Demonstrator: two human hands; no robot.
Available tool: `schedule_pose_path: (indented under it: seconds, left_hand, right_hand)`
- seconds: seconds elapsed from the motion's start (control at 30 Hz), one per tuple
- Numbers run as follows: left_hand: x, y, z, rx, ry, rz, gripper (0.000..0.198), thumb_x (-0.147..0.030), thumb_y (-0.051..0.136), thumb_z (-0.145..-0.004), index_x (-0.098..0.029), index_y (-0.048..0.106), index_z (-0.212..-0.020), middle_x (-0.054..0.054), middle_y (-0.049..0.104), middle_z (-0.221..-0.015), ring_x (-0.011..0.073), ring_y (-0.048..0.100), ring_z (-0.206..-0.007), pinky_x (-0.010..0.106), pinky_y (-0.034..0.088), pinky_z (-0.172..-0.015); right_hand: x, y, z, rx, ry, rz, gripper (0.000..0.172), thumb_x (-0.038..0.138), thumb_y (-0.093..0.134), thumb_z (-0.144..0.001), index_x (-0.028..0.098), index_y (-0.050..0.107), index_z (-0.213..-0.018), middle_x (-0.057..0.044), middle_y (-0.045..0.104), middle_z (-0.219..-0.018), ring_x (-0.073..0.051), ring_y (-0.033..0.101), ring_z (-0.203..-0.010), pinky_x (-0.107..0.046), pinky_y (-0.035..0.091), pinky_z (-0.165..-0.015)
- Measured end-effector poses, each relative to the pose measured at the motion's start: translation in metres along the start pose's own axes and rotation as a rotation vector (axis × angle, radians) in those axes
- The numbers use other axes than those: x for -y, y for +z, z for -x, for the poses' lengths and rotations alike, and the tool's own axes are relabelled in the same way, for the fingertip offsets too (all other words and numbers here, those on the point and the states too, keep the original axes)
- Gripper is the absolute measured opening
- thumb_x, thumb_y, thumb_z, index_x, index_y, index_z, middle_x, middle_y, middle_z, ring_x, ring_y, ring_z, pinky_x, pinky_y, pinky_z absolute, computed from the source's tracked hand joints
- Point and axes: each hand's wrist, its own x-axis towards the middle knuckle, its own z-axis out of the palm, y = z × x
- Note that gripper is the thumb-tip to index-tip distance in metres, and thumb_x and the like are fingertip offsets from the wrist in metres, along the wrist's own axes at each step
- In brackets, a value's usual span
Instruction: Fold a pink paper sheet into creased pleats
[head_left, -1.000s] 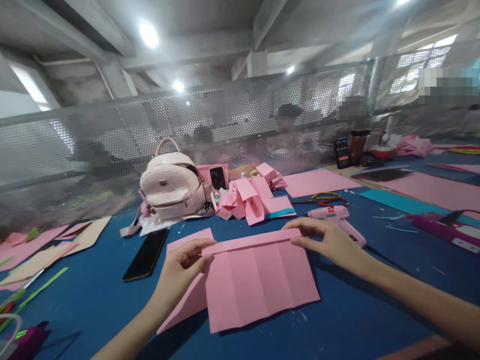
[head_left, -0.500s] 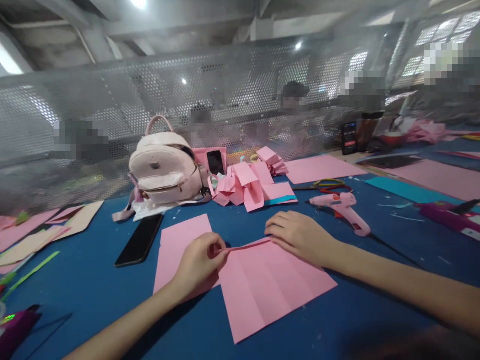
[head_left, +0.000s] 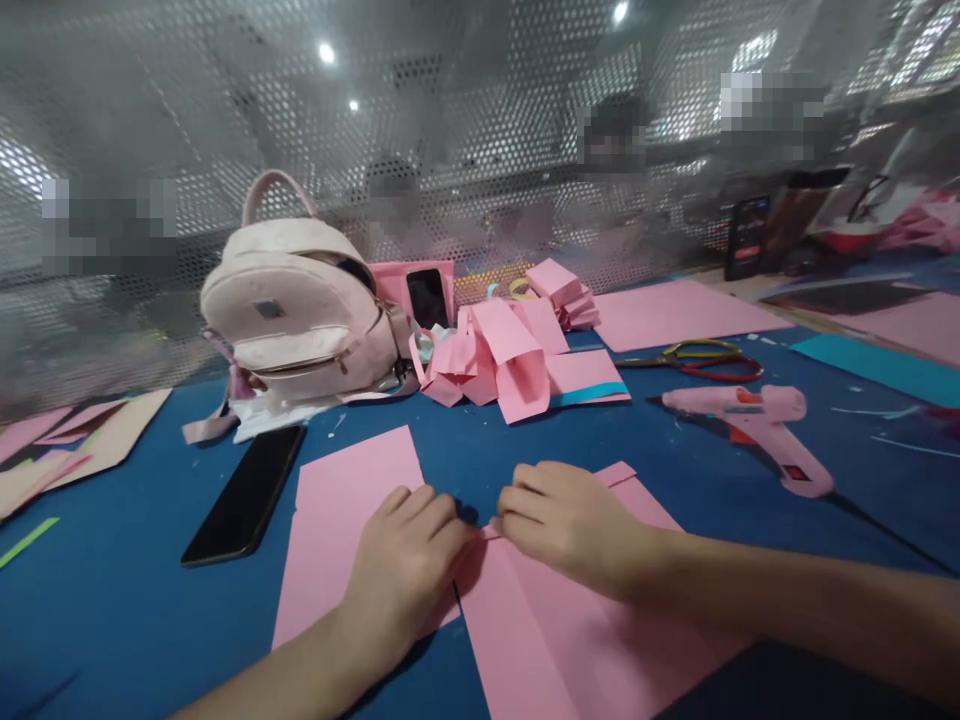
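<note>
Head view: your left hand [head_left: 409, 565] pinches the creased pink sheet [head_left: 517, 635] at its folded edge, on the blue table [head_left: 135, 610] beside another pink sheet [head_left: 334, 530]; your right hand [head_left: 559, 520] curls its fingers over that fold, whether pinching cannot be told; uneven pressure could skew the crease, and opposing pulls could tear it

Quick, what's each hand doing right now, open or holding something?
Left hand: fingers curled at the creased pink sheet's folded edge; grip hidden.
Right hand: fingers curled on the same edge; can't tell whether it's pinching.
</note>
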Motion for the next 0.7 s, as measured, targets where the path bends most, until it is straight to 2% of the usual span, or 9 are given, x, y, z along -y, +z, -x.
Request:
schedule_pose_path:
  seconds: [0.1,0.3,0.43,0.5,0.7]
  left_hand:
    - [0.0,0.004,0.001,-0.033,0.07,-0.047,0.024,-0.009,0.059,-0.091,-0.017,0.062,-0.069,0.001,0.051,-0.064,0.0177,0.04,-0.063,0.035,0.022,-0.059]
    - [0.001,0.0,-0.005,-0.094,0.209,-0.063,0.034,-0.003,0.048,-0.093,-0.014,0.059,-0.063,0.003,0.049,-0.061,0.0181,0.038,-0.062,0.035,0.022,-0.059]
    - [0.0,-0.004,-0.009,-0.074,0.265,-0.054,0.043,-0.004,0.035,-0.098,-0.012,0.064,-0.067,0.004,0.051,-0.061,0.0177,0.04,-0.06,0.034,0.027,-0.059]
    - [0.0,-0.003,-0.01,-0.082,0.273,-0.063,0.045,-0.003,0.033,-0.098,-0.013,0.063,-0.066,0.003,0.051,-0.06,0.0169,0.041,-0.059,0.033,0.029,-0.059]
    - [-0.001,-0.003,-0.013,-0.103,0.301,-0.103,0.045,-0.001,0.033,-0.097,-0.014,0.063,-0.065,0.003,0.058,-0.064,0.0162,0.046,-0.059,0.032,0.035,-0.064]
  right_hand:
    - [0.0,-0.003,-0.001,-0.017,-0.015,-0.005,0.024,0.004,0.053,-0.094,0.016,0.06,-0.074,-0.002,0.059,-0.076,-0.018,0.042,-0.072,-0.034,0.025,-0.059]
    - [0.001,-0.007,-0.008,0.066,0.041,-0.122,0.028,0.005,0.048,-0.096,0.016,0.06,-0.074,0.0,0.053,-0.067,-0.017,0.037,-0.065,-0.034,0.024,-0.056]
    - [-0.001,-0.005,-0.006,-0.026,0.023,-0.139,0.033,0.005,0.039,-0.1,0.016,0.063,-0.08,-0.002,0.061,-0.081,-0.017,0.045,-0.076,-0.033,0.035,-0.068]
    - [-0.002,-0.005,-0.004,-0.02,0.03,-0.145,0.034,0.004,0.039,-0.101,0.016,0.064,-0.082,-0.002,0.062,-0.086,-0.017,0.048,-0.082,-0.033,0.037,-0.074]
    - [-0.001,-0.009,-0.002,0.084,0.002,-0.117,0.03,0.004,0.043,-0.096,0.017,0.062,-0.078,-0.003,0.06,-0.081,-0.017,0.047,-0.077,-0.034,0.037,-0.066]
